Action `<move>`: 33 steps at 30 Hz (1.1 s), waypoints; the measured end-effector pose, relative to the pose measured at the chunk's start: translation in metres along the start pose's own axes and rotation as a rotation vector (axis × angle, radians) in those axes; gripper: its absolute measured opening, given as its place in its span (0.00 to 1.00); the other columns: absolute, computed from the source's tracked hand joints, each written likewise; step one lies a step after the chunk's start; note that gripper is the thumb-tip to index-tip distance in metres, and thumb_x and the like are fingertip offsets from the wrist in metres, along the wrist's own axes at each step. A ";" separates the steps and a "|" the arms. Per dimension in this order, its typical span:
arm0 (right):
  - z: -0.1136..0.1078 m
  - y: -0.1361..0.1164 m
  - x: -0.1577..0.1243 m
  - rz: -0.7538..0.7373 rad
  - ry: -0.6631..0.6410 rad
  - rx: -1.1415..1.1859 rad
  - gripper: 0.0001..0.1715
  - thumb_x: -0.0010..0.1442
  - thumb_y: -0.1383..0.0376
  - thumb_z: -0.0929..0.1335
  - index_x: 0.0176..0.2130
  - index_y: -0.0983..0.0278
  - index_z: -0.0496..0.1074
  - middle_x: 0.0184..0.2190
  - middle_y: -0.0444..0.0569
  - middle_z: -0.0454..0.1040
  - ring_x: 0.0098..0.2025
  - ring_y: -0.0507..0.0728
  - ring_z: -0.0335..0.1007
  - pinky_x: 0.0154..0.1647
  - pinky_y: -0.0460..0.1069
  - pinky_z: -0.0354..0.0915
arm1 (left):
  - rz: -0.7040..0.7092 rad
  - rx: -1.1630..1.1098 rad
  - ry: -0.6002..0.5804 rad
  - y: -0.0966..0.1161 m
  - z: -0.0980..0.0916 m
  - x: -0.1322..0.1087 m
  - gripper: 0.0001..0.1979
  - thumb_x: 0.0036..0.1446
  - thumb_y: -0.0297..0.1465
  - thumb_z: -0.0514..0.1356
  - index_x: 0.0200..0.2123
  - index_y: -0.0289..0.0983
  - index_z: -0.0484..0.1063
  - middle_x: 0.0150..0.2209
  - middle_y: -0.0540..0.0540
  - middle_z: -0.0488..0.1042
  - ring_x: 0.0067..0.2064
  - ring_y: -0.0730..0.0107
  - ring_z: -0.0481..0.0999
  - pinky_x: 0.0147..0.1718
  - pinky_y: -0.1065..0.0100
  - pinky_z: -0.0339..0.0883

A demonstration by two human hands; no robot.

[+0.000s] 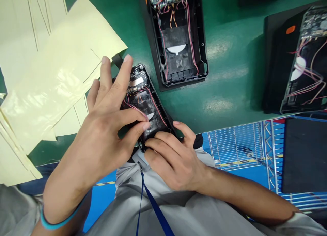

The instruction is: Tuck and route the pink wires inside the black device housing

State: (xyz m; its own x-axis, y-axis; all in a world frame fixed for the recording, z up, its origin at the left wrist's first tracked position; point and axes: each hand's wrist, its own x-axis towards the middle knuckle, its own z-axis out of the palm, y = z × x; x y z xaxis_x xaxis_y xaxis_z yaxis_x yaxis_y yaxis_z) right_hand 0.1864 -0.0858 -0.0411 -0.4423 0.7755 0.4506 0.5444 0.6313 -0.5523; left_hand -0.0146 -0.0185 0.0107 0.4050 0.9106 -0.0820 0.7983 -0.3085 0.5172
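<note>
Housing of black moulded plastic, small, oblong and open-faced, held tilted over the near edge of the green table top, just above the person's lap. Inside it lie a small circuit board at the far end and thin pink wires running along the cavity.

Left hand: thumb and forefinger pinched together on the thin pink wires near the middle of the cavity; the remaining fingers extended and spread over the far end.

Right hand: fingers curled over the near end of the housing, thumb against its right wall, grasping it.

Handling, as judged: the shell looks light and stiff, with smooth walls that could slip. The wires and board look delicate, so hold is best taken on the outer side walls, not on the contents.

Surroundings: a larger open black case with pink wiring, just beyond on the table; a second such case well to the right; glossy pale-yellow paper sheets overlapping at the left; a grey badge on a blue lanyard below the hands; a chrome wire shelf at the lower right.
</note>
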 end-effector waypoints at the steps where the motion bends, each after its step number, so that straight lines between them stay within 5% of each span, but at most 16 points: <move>1: 0.000 0.000 0.000 0.001 -0.003 0.005 0.14 0.72 0.75 0.64 0.37 0.64 0.75 0.40 0.46 0.82 0.47 0.54 0.78 0.71 0.65 0.57 | -0.007 0.000 0.002 0.000 0.000 0.000 0.10 0.71 0.31 0.60 0.38 0.44 0.81 0.80 0.73 0.35 0.84 0.42 0.34 0.83 0.33 0.42; 7: 0.001 0.000 -0.001 0.019 0.007 0.013 0.14 0.72 0.75 0.63 0.37 0.64 0.73 0.39 0.46 0.82 0.46 0.54 0.78 0.70 0.64 0.58 | -0.025 -0.014 -0.014 -0.001 0.000 0.002 0.09 0.70 0.31 0.60 0.37 0.45 0.81 0.79 0.72 0.44 0.84 0.46 0.32 0.82 0.31 0.41; 13: 0.001 0.000 -0.001 0.013 0.003 0.012 0.12 0.72 0.75 0.64 0.38 0.64 0.73 0.39 0.46 0.83 0.46 0.55 0.78 0.70 0.65 0.58 | -0.053 0.018 0.013 -0.001 0.005 0.002 0.09 0.71 0.32 0.61 0.36 0.41 0.78 0.79 0.73 0.39 0.84 0.42 0.36 0.82 0.32 0.43; 33: -0.002 0.000 0.001 0.016 -0.027 0.016 0.14 0.73 0.75 0.63 0.38 0.64 0.74 0.39 0.46 0.83 0.45 0.55 0.78 0.71 0.64 0.56 | 0.101 0.067 0.061 -0.018 0.008 0.002 0.10 0.68 0.33 0.56 0.37 0.40 0.76 0.79 0.66 0.50 0.83 0.42 0.40 0.80 0.31 0.49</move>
State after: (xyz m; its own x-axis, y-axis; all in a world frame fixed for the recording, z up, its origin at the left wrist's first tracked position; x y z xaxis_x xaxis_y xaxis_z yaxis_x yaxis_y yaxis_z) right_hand 0.1871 -0.0849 -0.0395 -0.4529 0.7849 0.4228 0.5400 0.6189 -0.5704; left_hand -0.0248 -0.0138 -0.0053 0.4585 0.8884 0.0210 0.7835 -0.4153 0.4622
